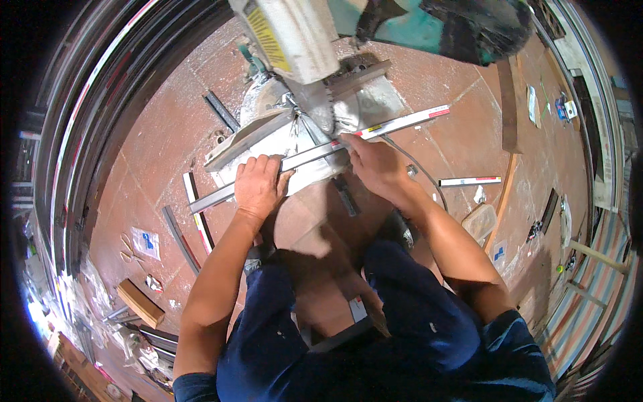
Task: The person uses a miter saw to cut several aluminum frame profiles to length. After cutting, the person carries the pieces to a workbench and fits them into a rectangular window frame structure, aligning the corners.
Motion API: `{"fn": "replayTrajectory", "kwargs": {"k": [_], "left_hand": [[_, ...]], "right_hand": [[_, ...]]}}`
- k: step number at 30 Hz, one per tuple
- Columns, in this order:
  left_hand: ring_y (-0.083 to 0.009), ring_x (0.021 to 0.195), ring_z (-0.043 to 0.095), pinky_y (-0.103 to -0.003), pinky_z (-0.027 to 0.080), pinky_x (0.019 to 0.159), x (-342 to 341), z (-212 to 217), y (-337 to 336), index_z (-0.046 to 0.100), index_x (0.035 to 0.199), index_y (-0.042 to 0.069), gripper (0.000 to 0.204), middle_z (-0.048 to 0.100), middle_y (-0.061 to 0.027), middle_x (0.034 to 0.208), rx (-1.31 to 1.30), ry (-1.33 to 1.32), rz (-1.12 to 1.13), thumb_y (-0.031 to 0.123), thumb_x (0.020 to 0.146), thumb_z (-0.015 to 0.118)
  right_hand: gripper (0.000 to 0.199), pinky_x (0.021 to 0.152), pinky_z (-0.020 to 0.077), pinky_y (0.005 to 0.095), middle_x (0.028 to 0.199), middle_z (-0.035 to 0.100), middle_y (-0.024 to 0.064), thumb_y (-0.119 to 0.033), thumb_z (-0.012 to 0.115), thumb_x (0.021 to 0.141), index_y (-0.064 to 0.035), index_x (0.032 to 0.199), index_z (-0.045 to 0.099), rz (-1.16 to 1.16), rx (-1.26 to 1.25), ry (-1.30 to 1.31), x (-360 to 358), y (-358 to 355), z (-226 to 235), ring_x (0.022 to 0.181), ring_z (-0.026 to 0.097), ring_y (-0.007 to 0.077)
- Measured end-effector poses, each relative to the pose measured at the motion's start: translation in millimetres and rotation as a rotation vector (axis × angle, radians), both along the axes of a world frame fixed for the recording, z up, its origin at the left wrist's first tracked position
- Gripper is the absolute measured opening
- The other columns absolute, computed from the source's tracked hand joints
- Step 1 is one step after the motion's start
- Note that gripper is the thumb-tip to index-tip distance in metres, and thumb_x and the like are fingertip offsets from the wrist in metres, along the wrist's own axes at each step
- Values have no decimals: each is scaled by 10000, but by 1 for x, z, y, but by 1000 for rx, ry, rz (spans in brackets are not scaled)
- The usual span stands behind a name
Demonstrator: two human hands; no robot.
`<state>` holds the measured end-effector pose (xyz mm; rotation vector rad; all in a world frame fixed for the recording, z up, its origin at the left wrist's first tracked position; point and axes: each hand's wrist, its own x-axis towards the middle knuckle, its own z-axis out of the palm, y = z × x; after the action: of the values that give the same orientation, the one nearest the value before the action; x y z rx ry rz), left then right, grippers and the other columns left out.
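Note:
A long, narrow metal profile (311,154) with a white and red film strip lies slantwise across the bed of a miter saw. My left hand (258,186) is closed over it left of the blade, fingers on top. My right hand (376,167) grips it just right of the blade, thumb and fingertips hidden in part by the hand. Close above the profile, near my right fingertips, is the toothed saw blade (320,110), under a pale guard (288,40). I cannot tell whether the blade touches it or turns. The saw's metal fence (248,142) runs behind the profile.
The saw's teal motor housing (435,30) juts out at the top right. Cut profile pieces (469,181) lie about the tiled floor, with scissors (128,248) and a wooden block (140,303) at left. Long profiles (74,134) are stacked along the left. A cable (422,166) curves right of the saw.

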<state>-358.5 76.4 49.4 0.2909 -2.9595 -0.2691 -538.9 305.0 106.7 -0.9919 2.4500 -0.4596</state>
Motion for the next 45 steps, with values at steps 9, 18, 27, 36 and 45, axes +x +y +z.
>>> {"fn": "replayTrajectory", "kwargs": {"k": [9,18,27,36,45], "left_hand": [[-311,914,611,-450,475,800,-1,-3,0,710,1164,81,415,639,-105,982,-7,27,-14,416,925,766],[-299,912,608,-451,473,801,-2,-2,1,707,1113,98,377,629,-93,965,-18,41,-10,420,923,755],[-297,909,612,-451,473,795,-1,-6,0,708,1109,111,376,634,-86,968,-37,26,-5,430,916,759],[-292,942,627,-450,482,817,-2,-1,0,717,1140,120,394,661,-75,1010,-5,-1,40,418,892,787],[-351,993,611,-475,470,848,51,39,26,713,1232,80,461,650,-142,1078,192,123,-12,266,834,853]], "right_hand": [[347,696,567,560,895,767,172,-202,571,1041,-123,1376,617,78,-41,127,8,-2,-15,830,762,378],[368,741,543,575,874,731,215,-229,566,1057,-111,1405,590,74,-125,105,7,1,-24,842,724,431],[323,745,580,556,932,757,234,-166,552,1019,-85,1313,657,109,-54,112,4,-6,-22,870,752,433],[359,690,597,372,904,738,167,-171,564,1073,-39,1401,629,-67,-108,-584,8,58,14,765,731,208],[285,756,612,428,916,769,198,-249,570,1082,16,1112,671,-420,-137,-798,33,132,-100,796,761,258]]}}
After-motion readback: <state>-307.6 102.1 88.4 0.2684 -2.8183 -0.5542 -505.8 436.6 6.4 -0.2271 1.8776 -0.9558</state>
